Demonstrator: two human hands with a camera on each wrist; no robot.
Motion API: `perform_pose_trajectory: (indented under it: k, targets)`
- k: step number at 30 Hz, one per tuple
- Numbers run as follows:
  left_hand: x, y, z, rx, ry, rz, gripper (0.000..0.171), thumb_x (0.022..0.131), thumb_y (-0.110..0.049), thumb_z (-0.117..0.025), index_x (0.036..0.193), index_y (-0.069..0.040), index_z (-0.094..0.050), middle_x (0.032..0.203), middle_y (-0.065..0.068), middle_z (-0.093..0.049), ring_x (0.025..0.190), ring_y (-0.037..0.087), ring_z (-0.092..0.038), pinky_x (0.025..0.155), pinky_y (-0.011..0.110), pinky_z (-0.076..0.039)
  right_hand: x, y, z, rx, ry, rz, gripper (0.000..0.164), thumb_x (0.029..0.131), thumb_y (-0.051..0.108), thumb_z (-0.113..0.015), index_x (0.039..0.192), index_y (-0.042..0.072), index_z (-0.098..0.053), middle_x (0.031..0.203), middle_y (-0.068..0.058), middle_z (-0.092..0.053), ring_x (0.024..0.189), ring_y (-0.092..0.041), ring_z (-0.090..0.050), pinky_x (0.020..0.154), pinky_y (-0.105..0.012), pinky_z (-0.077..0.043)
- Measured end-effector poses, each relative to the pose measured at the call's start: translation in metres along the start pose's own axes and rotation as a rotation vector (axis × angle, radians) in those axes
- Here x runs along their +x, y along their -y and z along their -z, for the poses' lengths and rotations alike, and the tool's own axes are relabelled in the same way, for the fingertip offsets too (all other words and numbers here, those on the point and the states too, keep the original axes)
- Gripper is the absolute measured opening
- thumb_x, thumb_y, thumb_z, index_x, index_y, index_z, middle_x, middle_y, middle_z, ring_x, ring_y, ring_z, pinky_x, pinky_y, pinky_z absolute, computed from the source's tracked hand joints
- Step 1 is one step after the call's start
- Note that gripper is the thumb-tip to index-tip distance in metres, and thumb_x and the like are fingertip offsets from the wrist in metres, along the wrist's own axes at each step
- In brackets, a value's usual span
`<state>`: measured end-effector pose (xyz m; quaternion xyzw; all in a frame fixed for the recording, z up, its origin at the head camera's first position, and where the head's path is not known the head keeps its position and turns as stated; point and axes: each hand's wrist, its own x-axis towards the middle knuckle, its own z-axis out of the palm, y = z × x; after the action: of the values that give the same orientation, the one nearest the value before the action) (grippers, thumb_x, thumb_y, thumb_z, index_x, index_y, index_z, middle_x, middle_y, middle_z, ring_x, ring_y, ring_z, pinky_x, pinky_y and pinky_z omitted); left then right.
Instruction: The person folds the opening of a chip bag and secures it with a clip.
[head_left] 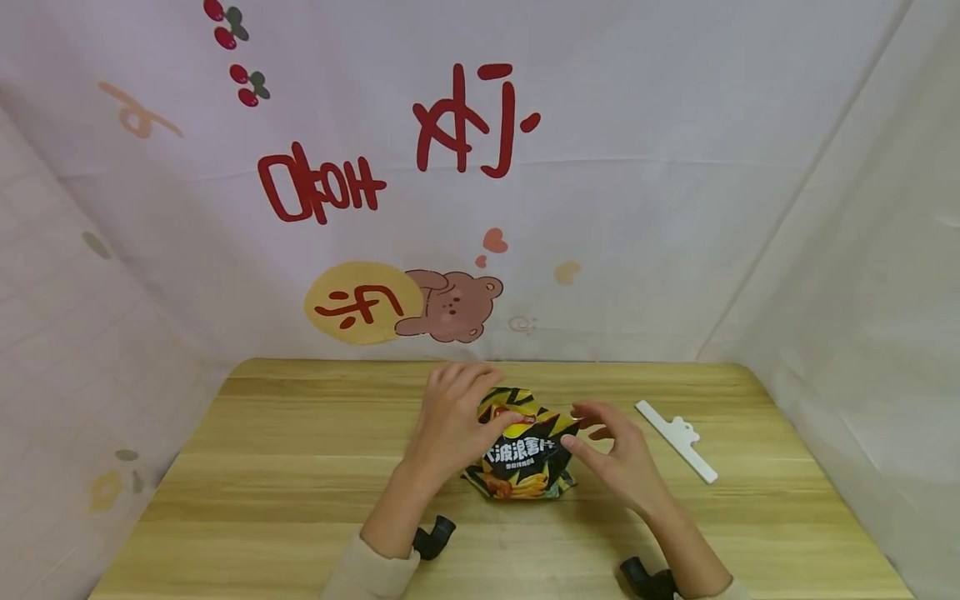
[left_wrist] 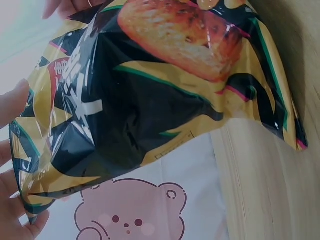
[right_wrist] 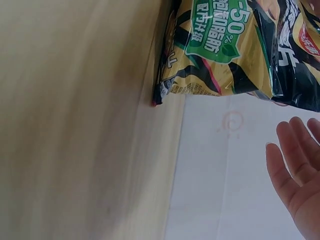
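Left grip is curled round the edge of the chip bag, right grip spread close to its other side; I'd say steadying, next calling for a right-side pinch.

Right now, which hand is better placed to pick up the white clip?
Probably the right hand: it is nearer the white clip, with its fingers open, while the left hand pinches the chip bag.
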<state>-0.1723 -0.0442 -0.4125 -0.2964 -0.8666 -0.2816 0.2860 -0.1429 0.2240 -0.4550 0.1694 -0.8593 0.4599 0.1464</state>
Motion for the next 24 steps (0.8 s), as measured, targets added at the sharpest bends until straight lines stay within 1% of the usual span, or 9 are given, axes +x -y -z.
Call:
perform_pose_trajectory:
  k: [4,8,11,16,20,24]
  targets:
    - [0.001,-0.002,-0.001,0.008,-0.001,-0.006,0.051,0.084,-0.043,-0.089,0.121,-0.010,-0.075,0.121,0.006,-0.072,0.116,0.027,-0.062,0.103,0.050,-0.043,0.001,0.002,-0.002,0.018,-0.001,0.016,0.037,0.091,0.009,-0.082,0.126,0.009,-0.070,0.116,-0.008,-0.073,0.101,-0.016,-0.066,0.082,-0.039,-0.058]
    - [0.001,-0.003,-0.004,0.015,-0.004,-0.007,0.048,0.084,-0.045,-0.088,0.117,-0.012,-0.075,0.116,0.003,-0.073,0.115,0.025,-0.063,0.101,0.048,-0.043,0.000,0.005,-0.004,0.024,0.001,0.017,0.036,0.090,0.009,-0.083,0.124,0.009,-0.071,0.117,-0.003,-0.073,0.101,-0.016,-0.066,0.082,-0.040,-0.058]
    - [0.000,-0.004,-0.007,0.016,-0.008,-0.004,0.048,0.084,-0.044,-0.089,0.116,-0.011,-0.074,0.115,0.003,-0.073,0.114,0.025,-0.063,0.100,0.047,-0.044,-0.001,0.005,-0.005,0.020,0.008,0.015,0.037,0.090,0.010,-0.083,0.125,0.009,-0.071,0.120,-0.003,-0.073,0.101,-0.016,-0.066,0.082,-0.038,-0.058]
    - [0.001,-0.005,-0.010,0.010,-0.019,-0.009,0.051,0.083,-0.043,-0.090,0.118,-0.011,-0.074,0.116,0.003,-0.073,0.114,0.025,-0.061,0.099,0.046,-0.044,-0.002,0.003,-0.007,0.013,0.004,-0.003,0.035,0.091,0.010,-0.083,0.124,0.007,-0.072,0.119,-0.003,-0.073,0.099,-0.015,-0.065,0.080,-0.039,-0.059]
    - [0.002,-0.007,-0.011,0.010,-0.014,0.008,0.050,0.083,-0.042,-0.090,0.119,-0.011,-0.074,0.117,0.002,-0.073,0.114,0.024,-0.060,0.097,0.044,-0.044,-0.001,0.003,-0.007,0.024,-0.001,-0.019,0.032,0.091,0.010,-0.082,0.122,0.008,-0.073,0.116,-0.001,-0.074,0.098,-0.015,-0.066,0.080,-0.041,-0.059]
    - [0.001,-0.010,-0.011,-0.014,-0.017,0.028,0.053,0.083,-0.039,-0.090,0.124,-0.010,-0.072,0.119,0.003,-0.074,0.115,0.024,-0.060,0.098,0.044,-0.044,-0.001,0.003,-0.007,0.045,-0.002,-0.017,0.028,0.092,0.009,-0.081,0.120,0.011,-0.074,0.113,0.001,-0.074,0.097,-0.015,-0.066,0.079,-0.036,-0.059]
